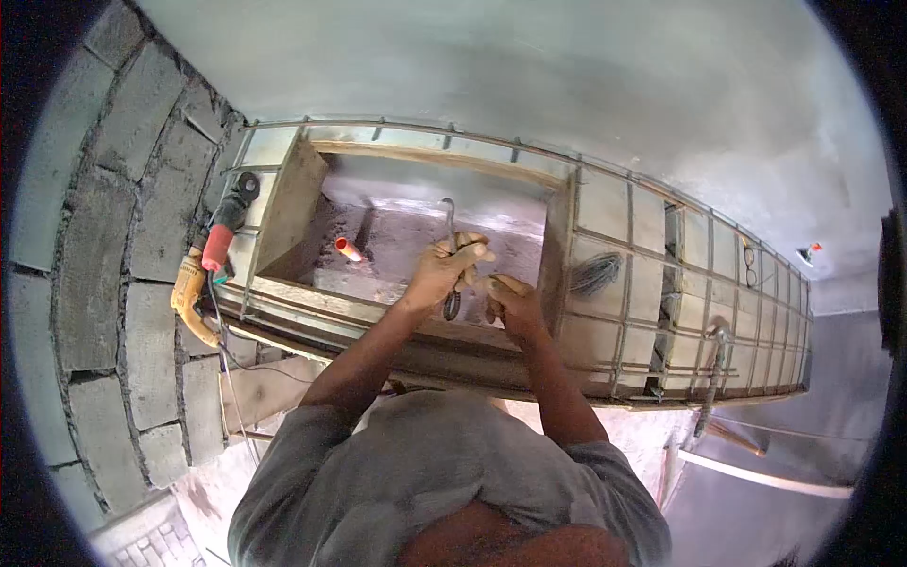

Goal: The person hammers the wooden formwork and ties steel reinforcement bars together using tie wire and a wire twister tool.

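One hooked tool (451, 223) sits in the left hand's closed grip (448, 270), hook free, probably for control; the right hand (513, 300) curls, contents I cannot tell.

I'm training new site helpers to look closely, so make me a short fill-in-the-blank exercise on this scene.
1. The metal tool in the left hand has a tip that is bent, not ____.
2. In the picture, the bundle of wire lies to the ____ of the right hand.
3. The power tool is on the picture's ____ side.
4. The grey shirt has ____ sleeves.

Missing words: straight; right; left; short.
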Demonstrator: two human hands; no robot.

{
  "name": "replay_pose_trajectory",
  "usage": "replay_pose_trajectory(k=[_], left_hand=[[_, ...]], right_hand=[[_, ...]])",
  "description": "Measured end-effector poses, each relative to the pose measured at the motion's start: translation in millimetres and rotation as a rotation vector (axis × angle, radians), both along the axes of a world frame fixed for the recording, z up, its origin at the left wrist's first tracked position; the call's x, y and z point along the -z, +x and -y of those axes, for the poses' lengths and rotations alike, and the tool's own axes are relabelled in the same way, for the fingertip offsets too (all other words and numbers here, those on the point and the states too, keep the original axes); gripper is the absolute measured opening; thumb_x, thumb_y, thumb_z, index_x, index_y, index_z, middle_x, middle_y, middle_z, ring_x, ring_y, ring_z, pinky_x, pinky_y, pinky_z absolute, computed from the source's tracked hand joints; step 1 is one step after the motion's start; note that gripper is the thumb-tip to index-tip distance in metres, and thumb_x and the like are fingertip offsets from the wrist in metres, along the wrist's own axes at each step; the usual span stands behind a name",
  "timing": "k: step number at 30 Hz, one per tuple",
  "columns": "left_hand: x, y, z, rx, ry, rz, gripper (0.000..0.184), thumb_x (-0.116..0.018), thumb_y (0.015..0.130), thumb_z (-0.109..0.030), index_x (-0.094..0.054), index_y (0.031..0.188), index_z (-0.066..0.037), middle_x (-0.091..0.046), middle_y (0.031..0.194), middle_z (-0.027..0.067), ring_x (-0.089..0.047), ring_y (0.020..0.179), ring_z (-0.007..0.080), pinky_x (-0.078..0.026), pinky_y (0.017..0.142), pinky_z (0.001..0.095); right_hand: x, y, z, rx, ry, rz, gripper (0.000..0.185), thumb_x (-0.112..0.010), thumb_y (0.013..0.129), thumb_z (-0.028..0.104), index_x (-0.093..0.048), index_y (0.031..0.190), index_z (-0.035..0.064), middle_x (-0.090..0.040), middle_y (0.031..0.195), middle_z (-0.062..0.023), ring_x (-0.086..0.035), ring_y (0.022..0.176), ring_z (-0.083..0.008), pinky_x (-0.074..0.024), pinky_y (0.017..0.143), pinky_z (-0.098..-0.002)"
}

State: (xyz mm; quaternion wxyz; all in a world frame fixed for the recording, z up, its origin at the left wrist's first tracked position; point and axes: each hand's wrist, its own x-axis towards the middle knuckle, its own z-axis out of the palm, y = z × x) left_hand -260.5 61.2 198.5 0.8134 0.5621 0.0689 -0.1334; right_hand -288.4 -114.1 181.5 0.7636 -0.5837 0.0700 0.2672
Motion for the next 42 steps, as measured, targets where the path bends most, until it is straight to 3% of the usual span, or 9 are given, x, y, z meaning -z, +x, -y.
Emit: replay_pose_trajectory(k=[3, 4, 10, 19, 22, 24, 27, 35, 42], left_hand=[[-1.6, 5.1, -16.6, 0.041, -0.058, -0.031, 0.026, -0.060, 0.091, -0.019, -0.059, 0.111, -0.002, -0.069, 0.094, 0.0092, -0.051, 0.051, 0.0054, -0.040, 0.044, 0.0210], [0.2, 10.9, -23.8, 0.089, -0.026, 0.033, 0.026, -0.060, 0.091, -0.019, -0.059, 0.111, -0.002, -0.069, 0.095, 0.0081, -0.052, 0.052, 0.0051, -0.040, 0.045, 0.0202], [0.2, 23.3, -72.8, 0.213, -0.064, 0.119, 0.023, -0.059, 0.091, -0.023, -0.064, 0.104, -0.005, -0.070, 0.089, 0.0026, -0.052, 0.056, 0.0033, -0.041, 0.048, 0.0194], [52.8, 50.1, -114.4, 0.013, 0.019, 0.091, 0.021, -0.058, 0.092, -0.022, -0.068, 0.090, -0.005, -0.066, 0.076, 0.0006, -0.056, 0.063, 0.0071, -0.044, 0.052, 0.0238], [94.2, 61.1, -114.0, -0.111, 0.286, 0.279, 0.020, -0.056, 0.091, -0.021, -0.067, 0.097, -0.004, -0.068, 0.080, 0.0054, -0.062, 0.068, 0.0164, -0.050, 0.056, 0.0322], [116.8, 67.0, -117.3, -0.202, 1.129, 0.995, 0.027, -0.055, 0.090, -0.021, -0.061, 0.111, -0.006, -0.065, 0.099, 0.0127, -0.065, 0.077, 0.0266, -0.053, 0.065, 0.0396], [83.5, 88.5, -135.6, 0.289, 1.291, 0.678, 0.043, -0.056, 0.088, -0.021, -0.049, 0.127, -0.006, -0.053, 0.125, 0.0173, -0.064, 0.088, 0.0340, -0.053, 0.078, 0.0431], [56.8, 79.4, -150.0, 0.129, -0.005, -0.095, 0.061, -0.047, 0.094, -0.043, -0.033, 0.139, -0.004, -0.059, 0.107, 0.0133, -0.058, 0.073, 0.0175, -0.047, 0.061, 0.0302], [53.4, 77.6, -119.9, 0.009, -0.196, -0.115, 0.031, -0.045, 0.097, -0.032, -0.061, 0.101, -0.005, -0.060, 0.072, 0.0013, -0.047, 0.045, 0.0094, -0.035, 0.038, 0.0243]], right_hand=[[11.3, 3.6, -8.0, -0.125, -0.476, 0.639, 0.023, -0.055, 0.090, 0.021, -0.058, 0.090, -0.0015, -0.046, 0.061, -0.0009, -0.044, 0.051, -0.0133, -0.0409, 0.050, -0.0308], [-8.8, 0.0, -23.6, 0.026, -0.200, 0.130, 0.020, -0.056, 0.090, 0.023, -0.055, 0.085, 0.0033, -0.042, 0.059, 0.0019, -0.041, 0.048, -0.0127, -0.0397, 0.049, -0.0303], [7.1, 23.1, -43.2, -0.039, 0.265, -0.205, 0.020, -0.054, 0.093, 0.027, -0.055, 0.091, 0.0070, -0.033, 0.056, 0.0064, -0.035, 0.047, -0.0087, -0.0349, 0.051, -0.0277], [46.7, 62.5, -93.9, -0.243, -0.464, 0.297, 0.024, -0.054, 0.091, 0.024, -0.058, 0.085, 0.0009, -0.049, 0.059, -0.0029, -0.051, 0.053, -0.0157, -0.0447, 0.052, -0.0339], [22.3, 68.4, -122.7, 0.034, -0.411, 0.086, 0.024, -0.055, 0.088, 0.022, -0.061, 0.081, -0.0003, -0.053, 0.061, -0.0065, -0.054, 0.054, -0.0182, -0.0457, 0.051, -0.0370], [30.3, 71.9, -134.5, -0.069, -0.677, 0.267, 0.023, -0.056, 0.087, 0.021, -0.062, 0.080, 0.0003, -0.053, 0.062, -0.0062, -0.055, 0.055, -0.0181, -0.0456, 0.049, -0.0375], [52.6, 86.2, -146.0, -0.066, -0.891, 0.469, 0.020, -0.056, 0.087, 0.020, -0.064, 0.081, 0.0018, -0.052, 0.060, -0.0044, -0.057, 0.058, -0.0179, -0.0453, 0.047, -0.0378], [48.0, 114.3, -137.3, 0.242, 0.397, -0.181, 0.021, -0.053, 0.092, 0.027, -0.056, 0.095, 0.0070, -0.044, 0.061, 0.0021, -0.043, 0.049, -0.0125, -0.0428, 0.050, -0.0304], [63.7, 110.5, -144.5, -0.012, 0.022, -0.074, 0.029, -0.051, 0.094, 0.037, -0.055, 0.091, 0.0079, -0.053, 0.070, -0.0030, -0.052, 0.063, -0.0172, -0.0444, 0.062, -0.0326]])
